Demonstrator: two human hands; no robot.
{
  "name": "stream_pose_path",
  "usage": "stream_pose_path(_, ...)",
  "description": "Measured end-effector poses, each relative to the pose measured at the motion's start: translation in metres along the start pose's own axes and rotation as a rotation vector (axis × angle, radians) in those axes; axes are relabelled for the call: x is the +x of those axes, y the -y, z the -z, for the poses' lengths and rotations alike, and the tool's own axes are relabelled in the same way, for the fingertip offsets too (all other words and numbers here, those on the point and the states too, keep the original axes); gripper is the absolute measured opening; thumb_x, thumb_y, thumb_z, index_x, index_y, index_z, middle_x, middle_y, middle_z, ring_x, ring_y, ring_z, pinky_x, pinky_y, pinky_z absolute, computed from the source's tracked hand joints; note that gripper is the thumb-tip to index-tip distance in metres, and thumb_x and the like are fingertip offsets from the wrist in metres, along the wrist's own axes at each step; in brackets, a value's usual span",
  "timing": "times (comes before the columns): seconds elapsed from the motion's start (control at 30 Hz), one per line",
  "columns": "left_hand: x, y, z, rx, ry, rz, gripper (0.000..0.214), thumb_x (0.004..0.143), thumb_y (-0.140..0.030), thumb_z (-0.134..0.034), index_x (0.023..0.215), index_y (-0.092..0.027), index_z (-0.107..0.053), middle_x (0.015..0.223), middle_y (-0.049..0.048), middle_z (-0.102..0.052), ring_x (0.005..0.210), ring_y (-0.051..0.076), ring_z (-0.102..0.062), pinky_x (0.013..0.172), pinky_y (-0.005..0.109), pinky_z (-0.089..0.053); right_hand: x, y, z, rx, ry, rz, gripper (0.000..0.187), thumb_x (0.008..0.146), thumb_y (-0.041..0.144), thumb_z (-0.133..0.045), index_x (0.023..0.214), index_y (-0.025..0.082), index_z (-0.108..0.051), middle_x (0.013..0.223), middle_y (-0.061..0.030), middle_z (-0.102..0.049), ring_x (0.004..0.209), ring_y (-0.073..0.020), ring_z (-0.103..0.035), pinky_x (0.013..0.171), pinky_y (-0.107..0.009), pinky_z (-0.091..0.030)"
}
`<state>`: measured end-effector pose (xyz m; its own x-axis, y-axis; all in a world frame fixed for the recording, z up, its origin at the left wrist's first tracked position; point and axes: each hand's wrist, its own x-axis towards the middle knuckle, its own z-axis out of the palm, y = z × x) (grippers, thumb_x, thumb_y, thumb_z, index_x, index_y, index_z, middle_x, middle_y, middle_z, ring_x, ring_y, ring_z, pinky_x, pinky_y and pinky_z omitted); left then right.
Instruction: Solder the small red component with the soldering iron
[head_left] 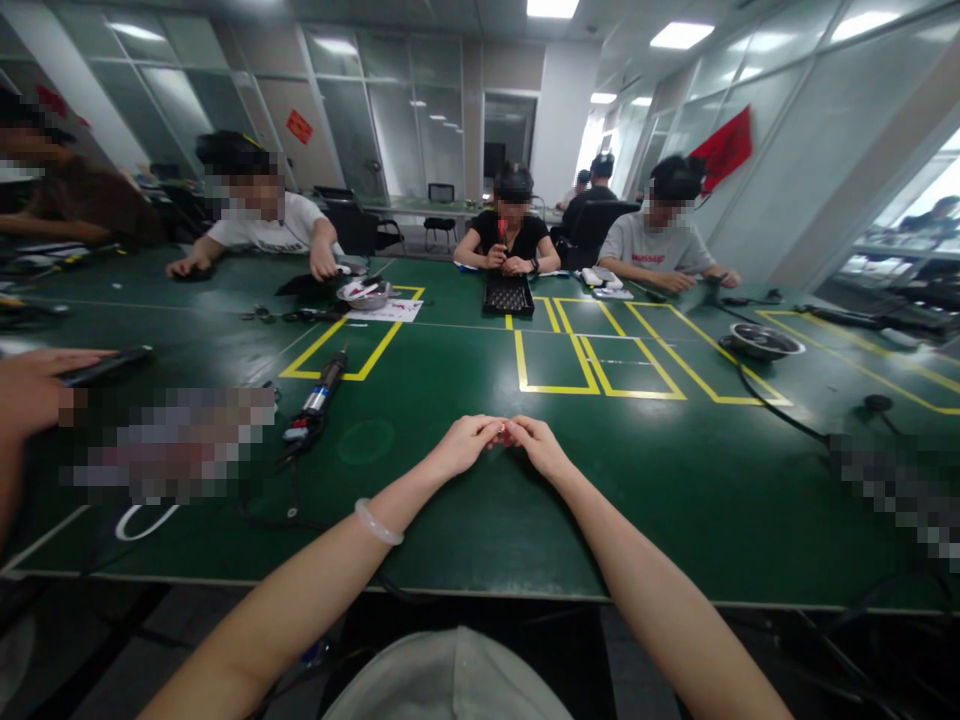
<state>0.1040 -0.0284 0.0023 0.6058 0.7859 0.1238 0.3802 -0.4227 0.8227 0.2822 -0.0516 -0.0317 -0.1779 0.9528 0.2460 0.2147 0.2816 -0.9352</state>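
My left hand [463, 443] and my right hand [538, 444] meet over the green table [465, 520], fingertips pressed together in a pinch. A tiny reddish thing [501, 431] shows between the fingertips, too small to name. A pale bangle [377, 523] circles my left wrist. Both forearms reach out from the near edge of the table.
An electric screwdriver [321, 392] with a black cable lies to the left. A black tray [508, 294] sits in front of the person opposite. A round dish [761, 341] stands at the right. Yellow tape boxes [600, 365] mark the table. Several other people sit around it, and a hand [37, 385] rests at far left.
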Motion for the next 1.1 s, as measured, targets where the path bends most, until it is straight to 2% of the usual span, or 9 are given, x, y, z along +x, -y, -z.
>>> stream_pose_path(0.17,-0.005,0.007,-0.006,0.026,-0.021,-0.027,0.048,0.095,-0.042,-0.034,0.120,-0.014,-0.065,0.084,0.0045,-0.062,0.073,0.014,-0.056,0.073,0.027,-0.045,-0.002,0.003,0.000,0.065,-0.004,-0.015,0.031,0.084,0.046,-0.060,0.074,0.017,-0.062,0.072,-0.0018,-0.066,0.069,-0.0149,-0.059,0.070,-0.027,-0.046)
stream_pose_path(0.33,-0.004,0.008,-0.012,-0.252,-0.042,0.032,0.045,0.093,-0.039,-0.042,0.126,-0.013,-0.057,0.094,0.0066,-0.064,0.078,0.014,-0.059,0.076,0.028,-0.048,-0.001,0.001,0.002,0.112,-0.042,-0.042,0.029,0.083,0.045,-0.062,0.076,0.017,-0.063,0.071,-0.0013,-0.065,0.067,-0.0145,-0.059,0.069,-0.027,-0.046)
stream_pose_path(0.43,-0.002,0.010,-0.013,-0.393,-0.077,0.120,0.038,0.089,-0.041,-0.050,0.114,-0.014,-0.057,0.088,0.0052,-0.065,0.074,0.013,-0.061,0.073,0.028,-0.049,0.000,-0.001,0.001,0.102,-0.050,-0.035,0.028,0.083,0.045,-0.062,0.078,0.017,-0.062,0.071,-0.0013,-0.065,0.066,-0.0142,-0.058,0.067,-0.028,-0.045)
stream_pose_path(0.53,-0.001,0.015,-0.012,-0.459,-0.109,0.139,0.029,0.083,-0.040,-0.059,0.096,-0.014,-0.055,0.084,0.0036,-0.065,0.072,0.012,-0.061,0.072,0.028,-0.049,-0.001,-0.001,-0.001,0.119,-0.043,-0.019,0.026,0.082,0.043,-0.063,0.082,0.017,-0.060,0.071,-0.0002,-0.063,0.066,-0.0136,-0.058,0.065,-0.027,-0.045)
stream_pose_path(0.67,0.000,0.018,-0.010,-0.389,-0.137,0.065,0.027,0.079,-0.037,-0.065,0.091,-0.015,-0.055,0.082,0.0017,-0.063,0.074,0.013,-0.061,0.072,0.026,-0.047,-0.001,0.000,-0.002,0.168,-0.019,-0.016,0.027,0.080,0.042,-0.066,0.090,0.018,-0.059,0.075,-0.0002,-0.063,0.070,-0.0137,-0.059,0.066,-0.027,-0.046)
stream_pose_path(0.9,-0.004,0.016,-0.007,-0.209,-0.158,-0.014,0.021,0.081,-0.034,-0.062,0.093,-0.017,-0.056,0.084,0.0005,-0.062,0.073,0.011,-0.058,0.068,0.023,-0.045,-0.001,-0.005,-0.002,0.162,-0.039,-0.016,0.030,0.076,0.041,-0.071,0.093,0.018,-0.061,0.085,-0.0029,-0.066,0.076,-0.0149,-0.061,0.073,-0.029,-0.049)
stream_pose_path(1.1,-0.007,0.012,-0.005,-0.088,-0.189,-0.064,0.019,0.082,-0.032,-0.060,0.096,-0.018,-0.058,0.092,0.0025,-0.064,0.082,0.013,-0.060,0.076,0.026,-0.048,-0.001,-0.004,-0.002,0.140,-0.007,-0.009,0.025,0.076,0.036,-0.070,0.090,0.018,-0.060,0.084,-0.0029,-0.066,0.074,-0.0150,-0.061,0.071,-0.029,-0.048)
